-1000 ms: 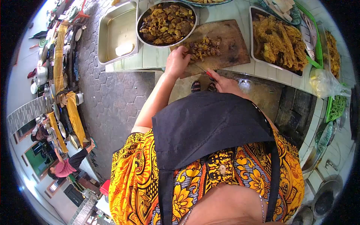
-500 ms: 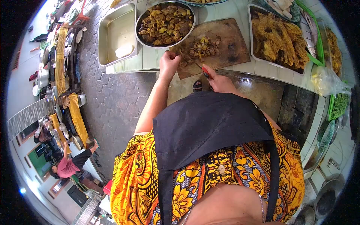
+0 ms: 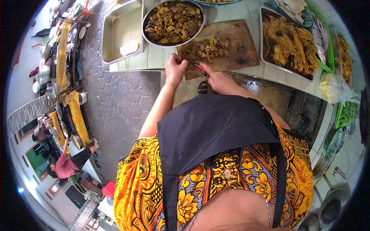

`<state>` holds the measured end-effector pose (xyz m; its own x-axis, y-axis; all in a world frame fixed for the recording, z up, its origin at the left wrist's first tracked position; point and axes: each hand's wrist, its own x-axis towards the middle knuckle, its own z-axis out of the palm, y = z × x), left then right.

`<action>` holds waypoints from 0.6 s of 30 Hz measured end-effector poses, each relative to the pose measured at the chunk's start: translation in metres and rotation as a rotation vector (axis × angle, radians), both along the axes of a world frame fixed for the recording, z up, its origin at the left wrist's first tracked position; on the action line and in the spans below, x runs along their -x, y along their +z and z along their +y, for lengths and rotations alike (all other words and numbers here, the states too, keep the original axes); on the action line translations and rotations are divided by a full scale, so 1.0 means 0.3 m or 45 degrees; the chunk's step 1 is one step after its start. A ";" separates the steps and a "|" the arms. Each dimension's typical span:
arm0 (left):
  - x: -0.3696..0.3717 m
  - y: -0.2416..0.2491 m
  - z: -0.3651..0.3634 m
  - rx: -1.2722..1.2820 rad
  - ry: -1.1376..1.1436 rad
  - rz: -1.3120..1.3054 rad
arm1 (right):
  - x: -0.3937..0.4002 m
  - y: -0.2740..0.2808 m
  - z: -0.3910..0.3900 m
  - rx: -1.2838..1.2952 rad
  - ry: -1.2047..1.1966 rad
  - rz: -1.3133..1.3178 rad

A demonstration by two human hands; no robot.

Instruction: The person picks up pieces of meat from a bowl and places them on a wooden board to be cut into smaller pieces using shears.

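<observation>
My right hand (image 3: 221,82) is closed round the red-and-black handle of a knife (image 3: 201,70), at the front edge of a worn wooden cutting board (image 3: 246,57). The knife's blade is short in view and points toward my left hand. My left hand (image 3: 176,69) is closed, fingertips pinched together over the board's left front part; what they hold is too small to make out. A heap of chopped meat pieces (image 3: 212,49) lies mid-board. Beyond my left hand stands a round metal bowl (image 3: 144,30) filled with browned, yellow-coated meat pieces (image 3: 175,23).
Left of the bowl is a steel tray (image 3: 110,42) with a white block (image 3: 129,47) in it. On the right stand a tray of fried yellow-brown food (image 3: 289,46), a plastic bag (image 3: 337,88) and a green basket (image 3: 341,115). A person in a pink top (image 3: 66,165) is farther off at left.
My right hand and the knife have shifted slightly left, closer to my left hand. The left hand stays pinched near the board's edge. The view has tilted a little.
</observation>
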<state>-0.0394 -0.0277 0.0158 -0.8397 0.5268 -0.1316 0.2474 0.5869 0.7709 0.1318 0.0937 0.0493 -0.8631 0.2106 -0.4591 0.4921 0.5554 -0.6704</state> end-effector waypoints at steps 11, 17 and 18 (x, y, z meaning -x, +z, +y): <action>-0.044 0.090 0.021 -0.234 -0.278 0.367 | -0.063 0.009 0.028 -0.108 0.100 0.015; -0.002 0.077 0.065 -0.104 -0.496 0.559 | -0.145 -0.042 0.032 -0.051 0.129 0.138; 0.005 0.077 0.052 -0.039 -0.522 0.586 | -0.149 -0.041 0.029 -0.004 0.148 0.150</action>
